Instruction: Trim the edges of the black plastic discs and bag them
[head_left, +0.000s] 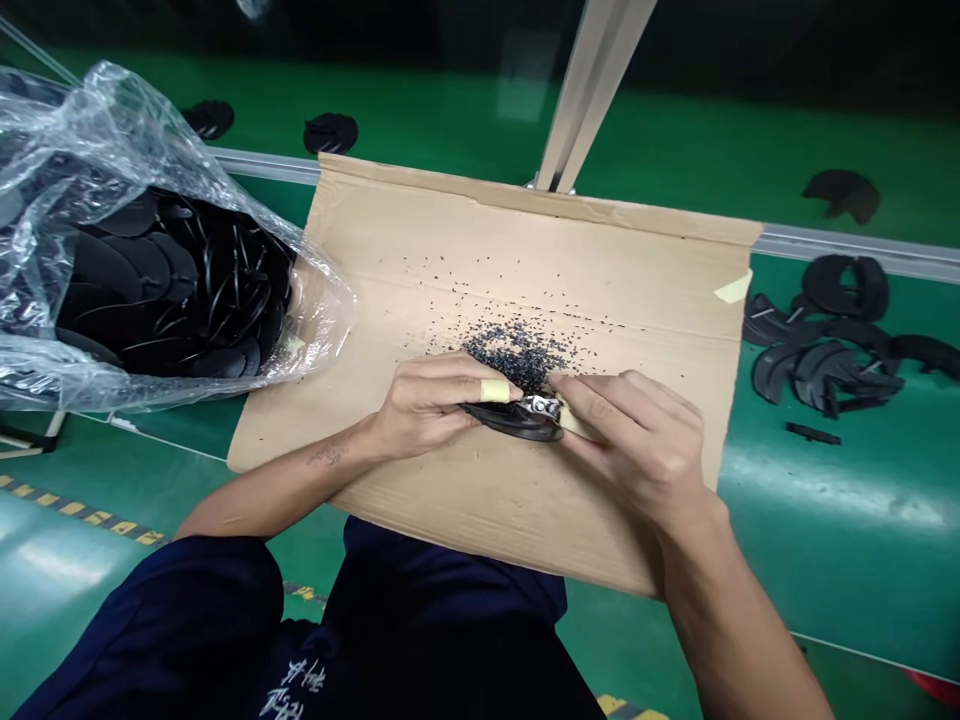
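My left hand (439,400) pinches a curved, thin black plastic part (517,422) between thumb and fingers, low over the cardboard. Yellow tape (494,391) wraps its thumb. At the part's right end, my right hand (637,430) is closed on a small shiny metal tool (543,405) that looks like a nail clipper, its head touching or very near the part's upper edge. More yellow tape shows by the right fingers, which hide most of the tool. Just beyond both hands lies a heap of tiny black plastic bits (517,350), scattered outward over the cardboard sheet (450,500).
A clear plastic bag (112,130) full of curved black parts (165,270) stands at the left. Several loose black parts (825,370) lie on the green tabletop (847,560) at the right. A metal post (596,90) rises behind the cardboard.
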